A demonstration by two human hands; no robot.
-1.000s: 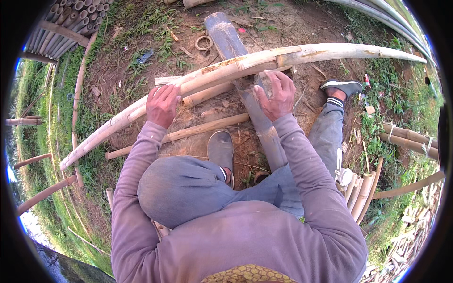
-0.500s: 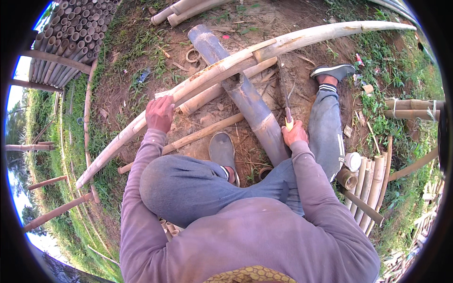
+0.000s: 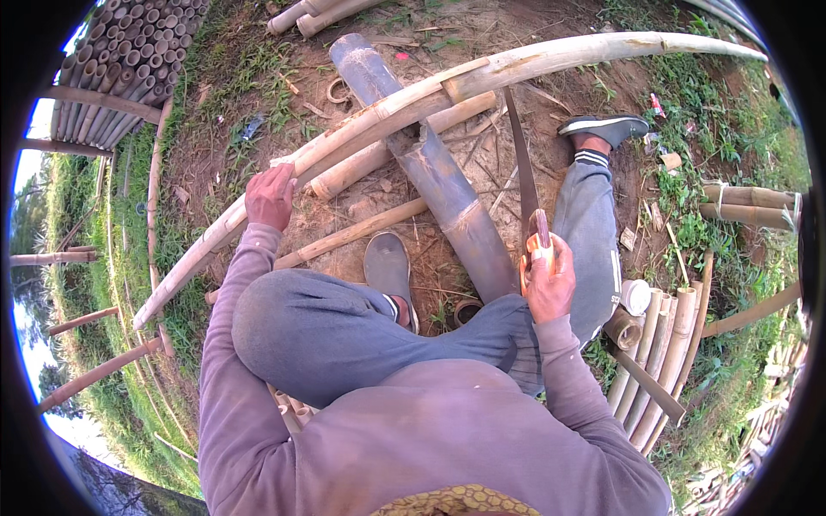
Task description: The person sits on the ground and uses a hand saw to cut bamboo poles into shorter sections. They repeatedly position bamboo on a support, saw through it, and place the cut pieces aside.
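Note:
My left hand (image 3: 270, 196) is closed on a long, pale bamboo pole (image 3: 551, 69) that slants across in front of me. That pole lies over a thick, dark bamboo trunk (image 3: 447, 185), near a notch cut in its upper side. In my right hand (image 3: 549, 279), beside my right thigh, is a hand saw (image 3: 520, 163) with an orange handle. Its blade points away from me, the tip close to the pole's near edge; whether they touch I cannot tell. A shorter bamboo piece (image 3: 348, 172) lies below the pole, partly hidden by it.
A thin bamboo pole (image 3: 353, 232) lies on the ground past my left shoe (image 3: 387, 267). Cut bamboo lengths (image 3: 684, 331) and a white container (image 3: 635, 297) stand at my right. Bamboo tubes (image 3: 129, 43) are stacked at the far left. A bamboo ring (image 3: 338, 90) lies beyond the pole.
My right hand has drawn nearer to me with the saw, and the handle and the flat of the blade now show more. My left hand still holds the pole; the whole view has shifted slightly.

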